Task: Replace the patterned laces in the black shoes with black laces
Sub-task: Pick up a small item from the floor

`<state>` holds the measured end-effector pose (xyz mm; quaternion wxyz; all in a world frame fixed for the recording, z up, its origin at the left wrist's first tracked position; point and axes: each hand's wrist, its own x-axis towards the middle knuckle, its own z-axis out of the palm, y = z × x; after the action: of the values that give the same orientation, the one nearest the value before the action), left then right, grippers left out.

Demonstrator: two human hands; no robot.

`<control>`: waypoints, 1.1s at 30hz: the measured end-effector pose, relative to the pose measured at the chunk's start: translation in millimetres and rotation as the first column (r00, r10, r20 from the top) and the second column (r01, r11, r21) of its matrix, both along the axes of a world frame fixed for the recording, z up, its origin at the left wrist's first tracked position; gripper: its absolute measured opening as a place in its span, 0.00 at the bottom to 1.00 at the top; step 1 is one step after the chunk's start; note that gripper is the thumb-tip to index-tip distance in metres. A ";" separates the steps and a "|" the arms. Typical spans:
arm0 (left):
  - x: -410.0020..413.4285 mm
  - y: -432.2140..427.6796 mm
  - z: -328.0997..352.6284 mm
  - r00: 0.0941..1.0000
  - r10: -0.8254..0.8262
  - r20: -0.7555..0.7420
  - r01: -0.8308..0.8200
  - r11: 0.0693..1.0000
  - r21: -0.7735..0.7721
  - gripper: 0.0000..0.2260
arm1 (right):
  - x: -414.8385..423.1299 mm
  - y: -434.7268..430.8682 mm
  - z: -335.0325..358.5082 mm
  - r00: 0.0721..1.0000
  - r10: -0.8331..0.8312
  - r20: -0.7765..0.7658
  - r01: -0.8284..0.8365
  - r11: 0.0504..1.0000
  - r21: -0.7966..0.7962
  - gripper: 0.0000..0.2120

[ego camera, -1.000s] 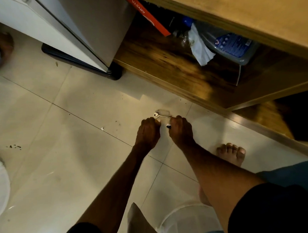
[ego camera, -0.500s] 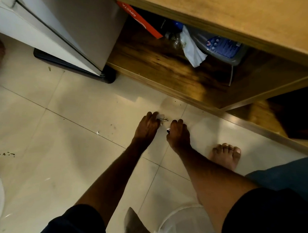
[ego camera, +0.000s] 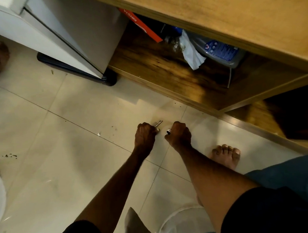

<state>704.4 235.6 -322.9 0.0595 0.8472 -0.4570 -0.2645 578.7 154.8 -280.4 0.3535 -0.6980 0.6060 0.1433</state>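
Your left hand (ego camera: 144,135) gripped a hard, thin metal piece (ego camera: 158,123); your right hand (ego camera: 179,135) pinched a tiny thing (ego camera: 168,132). No floppy laces showed.

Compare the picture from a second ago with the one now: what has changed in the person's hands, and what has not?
The left hand has closed round the key; earlier it reached across to the right hand with its ring showing, now only a metal tip pokes out, clear of the right hand. The right hand still pinches a small dark piece. The bare foot and shelf are unchanged.
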 end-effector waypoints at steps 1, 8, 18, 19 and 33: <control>0.3 0.5 0.3 1.000 0.021 -0.019 -0.021 1.000 0.009 0.09 | 0.6 -1.1 1.9 1.000 -0.019 0.006 0.019 1.000 0.017 0.21; -1.3 7.7 19.0 0.978 0.186 -0.099 -0.181 0.982 0.055 0.11 | 6.7 -11.3 19.7 0.989 -0.137 0.054 0.133 0.989 0.064 0.23; -4.6 35.4 106.3 0.928 0.274 -0.254 -0.317 0.937 -0.148 0.20 | 10.9 -40.9 115.2 0.967 -0.169 0.190 0.167 0.986 0.026 0.28; -8.3 35.0 123.3 0.912 0.286 -0.294 -0.350 0.917 -0.194 0.19 | 9.9 -44.6 126.9 0.963 -0.171 0.210 0.170 0.985 0.027 0.28; -48.0 -41.5 383.4 0.932 -0.051 -0.359 -0.247 0.635 -0.732 0.13 | -43.6 -70.6 393.7 0.780 -0.036 0.625 0.288 0.907 -0.306 0.10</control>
<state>656.3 194.1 60.4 0.5068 0.7047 -0.4601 -0.1867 535.1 84.3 113.3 0.3955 -0.7061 0.5355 -0.2413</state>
